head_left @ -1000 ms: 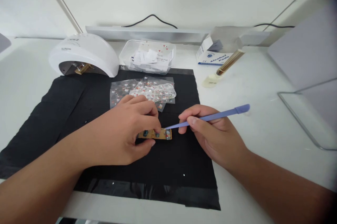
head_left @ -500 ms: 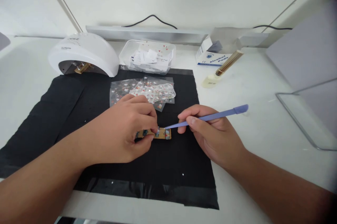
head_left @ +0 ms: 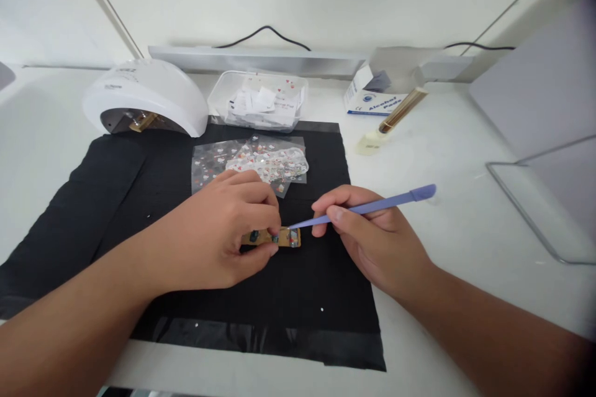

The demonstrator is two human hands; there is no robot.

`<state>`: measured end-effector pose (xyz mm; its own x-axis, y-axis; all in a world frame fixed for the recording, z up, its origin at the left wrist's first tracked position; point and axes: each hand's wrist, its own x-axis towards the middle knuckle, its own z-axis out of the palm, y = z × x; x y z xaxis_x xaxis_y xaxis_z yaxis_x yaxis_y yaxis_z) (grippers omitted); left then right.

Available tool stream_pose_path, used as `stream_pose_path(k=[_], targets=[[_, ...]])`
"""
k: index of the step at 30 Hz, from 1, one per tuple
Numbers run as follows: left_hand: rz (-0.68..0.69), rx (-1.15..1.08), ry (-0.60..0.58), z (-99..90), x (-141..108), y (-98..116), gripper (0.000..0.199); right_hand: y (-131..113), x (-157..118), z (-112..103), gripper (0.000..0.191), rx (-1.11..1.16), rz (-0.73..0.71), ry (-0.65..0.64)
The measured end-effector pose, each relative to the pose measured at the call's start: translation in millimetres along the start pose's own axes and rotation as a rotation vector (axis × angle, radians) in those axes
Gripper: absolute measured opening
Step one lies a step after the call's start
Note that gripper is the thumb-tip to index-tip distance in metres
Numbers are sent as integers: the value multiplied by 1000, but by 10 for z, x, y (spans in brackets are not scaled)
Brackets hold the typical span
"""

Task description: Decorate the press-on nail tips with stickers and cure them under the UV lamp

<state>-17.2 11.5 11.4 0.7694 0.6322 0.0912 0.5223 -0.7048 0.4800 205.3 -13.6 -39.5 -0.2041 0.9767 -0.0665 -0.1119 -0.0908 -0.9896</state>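
Observation:
On the black mat [head_left: 298, 310] lies a narrow tan strip [head_left: 284, 237] carrying small shiny decorated pieces that look like nail tips. My left hand [head_left: 233, 229] reaches over the strip from the left, thumb and fingers closing on one of these small pieces near its right part; the palm hides the strip's left end. A slim purple stick [head_left: 372, 206] with a flat far end and a pointed tip is pinched between the thumb and fingers of my right hand [head_left: 372, 235]. Its tip meets the strip close to my left fingertips.
Clear sticker sheets [head_left: 209, 164] and a glittery sticker pack [head_left: 284, 165] lie behind my hands. Farther back are a white nail lamp [head_left: 153, 89] with a tan strip inside, a plastic tub [head_left: 300, 108] of packets, an alcohol pads box [head_left: 372, 102] and a pale bottle [head_left: 370, 143] with a brush.
The whole view has shifted slightly. My left thumb and fingers sit a little farther right along the strip, and the purple stick's tip stays by them.

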Motion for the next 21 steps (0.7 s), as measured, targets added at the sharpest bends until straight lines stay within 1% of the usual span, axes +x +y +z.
stream_pose_path(k=[9,12,15,21], targets=[[-6,-37,-22,38,27,-15,7,-16,19,17,10,13,16,13],[-12,-40,-27,42,42,-17,8,-52,28,16,9,35,19,43],[-7,-51,-31,39,42,-14,9,-89,40,-6,8,71,-17,87],[20,-44,-41,29,21,-12,18,-96,65,-48,8,98,-41,96]])
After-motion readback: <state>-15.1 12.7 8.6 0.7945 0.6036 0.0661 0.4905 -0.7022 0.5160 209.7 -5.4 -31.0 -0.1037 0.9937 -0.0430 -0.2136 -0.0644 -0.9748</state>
